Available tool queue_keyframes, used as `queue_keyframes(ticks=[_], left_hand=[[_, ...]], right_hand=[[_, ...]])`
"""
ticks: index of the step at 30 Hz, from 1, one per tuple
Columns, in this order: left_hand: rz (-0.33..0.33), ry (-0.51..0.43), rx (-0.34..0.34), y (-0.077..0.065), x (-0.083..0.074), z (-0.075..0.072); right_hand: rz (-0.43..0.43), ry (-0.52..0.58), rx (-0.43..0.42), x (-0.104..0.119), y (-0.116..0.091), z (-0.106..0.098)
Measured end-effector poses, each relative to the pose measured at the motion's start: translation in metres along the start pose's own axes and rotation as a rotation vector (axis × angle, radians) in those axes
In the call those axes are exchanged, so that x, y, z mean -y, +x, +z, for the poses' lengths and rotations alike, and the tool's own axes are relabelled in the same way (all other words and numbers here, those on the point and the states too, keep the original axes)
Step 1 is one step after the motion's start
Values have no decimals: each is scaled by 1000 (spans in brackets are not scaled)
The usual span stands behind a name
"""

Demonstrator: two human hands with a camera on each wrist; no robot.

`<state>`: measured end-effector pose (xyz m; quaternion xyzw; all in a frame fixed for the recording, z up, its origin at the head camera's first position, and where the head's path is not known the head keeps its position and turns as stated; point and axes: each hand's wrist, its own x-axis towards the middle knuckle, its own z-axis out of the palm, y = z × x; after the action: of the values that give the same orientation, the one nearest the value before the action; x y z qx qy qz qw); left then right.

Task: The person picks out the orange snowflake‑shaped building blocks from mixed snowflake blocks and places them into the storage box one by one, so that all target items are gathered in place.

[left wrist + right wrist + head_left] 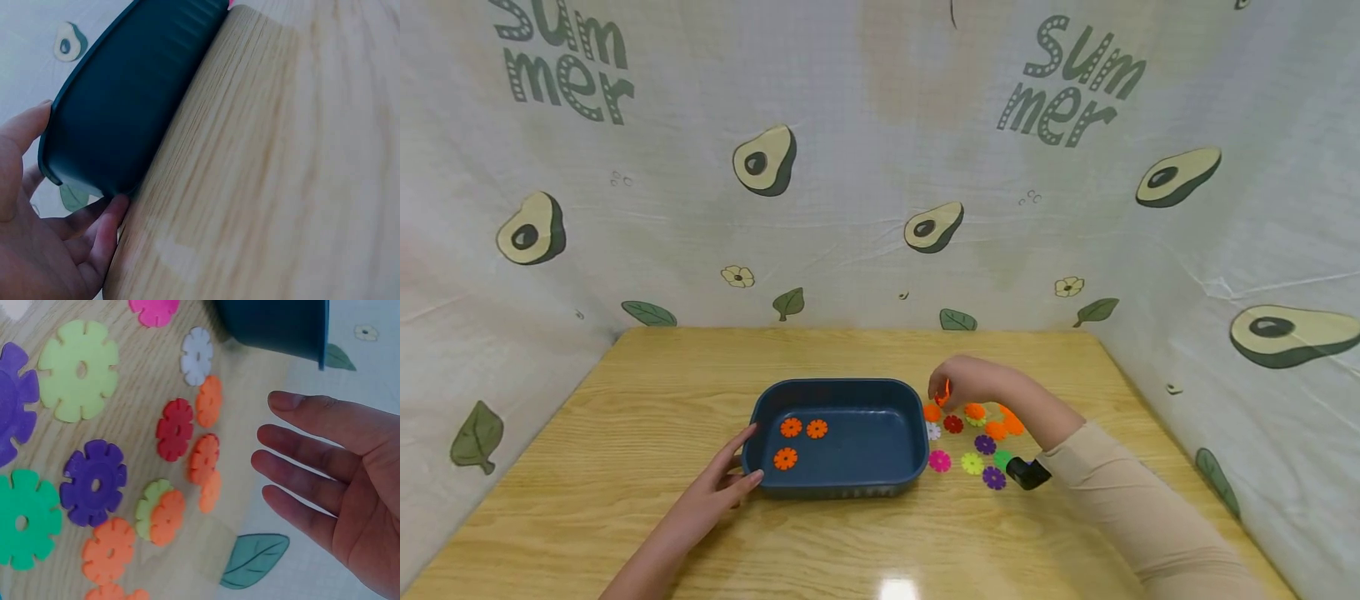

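A dark blue plastic bin (pixel 850 485) stands on the table with three orange notched discs (pixel 786 458) inside. At its left end my left hand (pixel 718 483) holds the bin, thumb near the front corner; in the left wrist view, fingers touch the rim and lower wall. My right hand (pixel 973 383) hovers past the bin's right end, over loose flower-like discs. The right wrist view has its fingers (pixel 306 475) spread apart, holding nothing. Below lie an orange disc (pixel 204 459) with red at its edge, a red disc (pixel 175 429) and a white disc (pixel 197 356).
More discs lie right of the bin: pink (pixel 939 461), yellow-green (pixel 972 463), purple (pixel 994 477), green (pixel 25 519) and orange (pixel 107 550). Some overlap. A printed cloth (pixel 850 275) hangs behind the wooden table (pixel 662 375) and along both sides.
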<state>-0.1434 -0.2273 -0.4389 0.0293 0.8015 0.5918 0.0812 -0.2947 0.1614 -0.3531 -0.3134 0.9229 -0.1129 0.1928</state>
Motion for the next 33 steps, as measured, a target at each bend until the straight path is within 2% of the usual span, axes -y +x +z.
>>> queue_keyframes(ticks=[8, 13, 25, 33], left_hand=[[1, -2, -3, 0, -1, 0], [-7, 0, -8, -1, -1, 1], [2, -25, 3, 0, -1, 1], [-9, -5, -7, 0, -1, 1]], right_hand=[[3, 39, -13, -12, 9, 13], [34, 72, -14, -11, 14, 20], [30, 93, -47, -13, 22, 31], [21, 97, -53, -15, 26, 34]])
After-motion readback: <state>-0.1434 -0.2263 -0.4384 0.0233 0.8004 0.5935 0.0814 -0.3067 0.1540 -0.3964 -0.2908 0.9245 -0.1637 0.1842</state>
